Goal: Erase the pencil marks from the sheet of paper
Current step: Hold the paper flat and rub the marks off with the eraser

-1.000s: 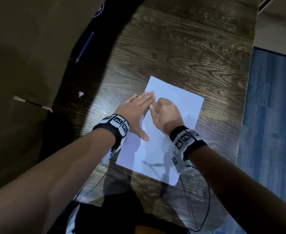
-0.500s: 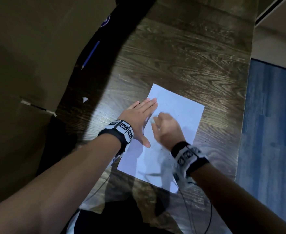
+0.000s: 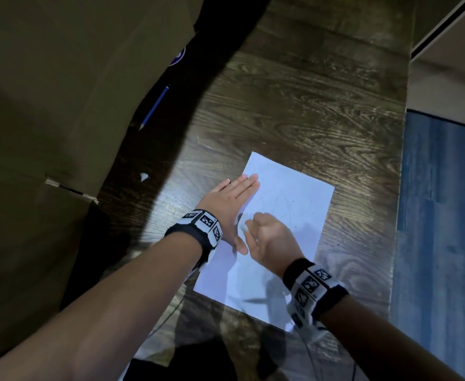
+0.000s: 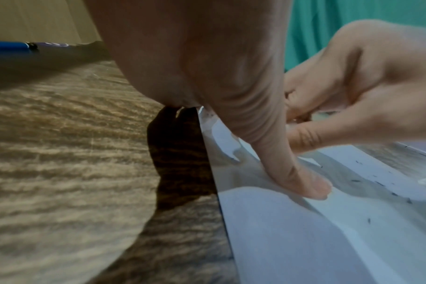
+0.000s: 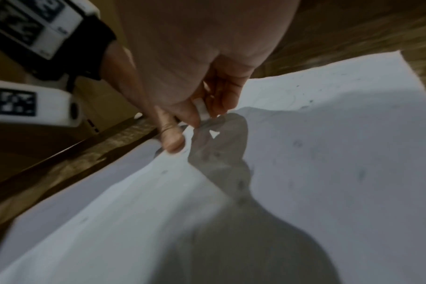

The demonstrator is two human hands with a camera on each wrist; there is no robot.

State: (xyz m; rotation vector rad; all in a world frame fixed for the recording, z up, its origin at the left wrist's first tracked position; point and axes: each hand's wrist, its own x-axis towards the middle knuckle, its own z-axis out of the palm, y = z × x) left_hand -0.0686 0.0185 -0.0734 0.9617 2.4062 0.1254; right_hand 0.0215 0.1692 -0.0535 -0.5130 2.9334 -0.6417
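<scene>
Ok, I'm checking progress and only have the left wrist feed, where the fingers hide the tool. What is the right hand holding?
Observer: The right hand pinches a small white eraser, seen from the right wrist.
Operator: Is the whole left hand on the sheet?
Observer: From the head view, the left hand lies flat, fingers on the sheet of paper, wrist over the table.
Operator: Any marks left?
Observer: Faint lines and dark crumbs show beyond the eraser.

It looks like a room in a home or a small office. A dark wood-grain counter stands beside blue floor, and a big brown cardboard box lies on its left with a blue pencil near it.
</scene>
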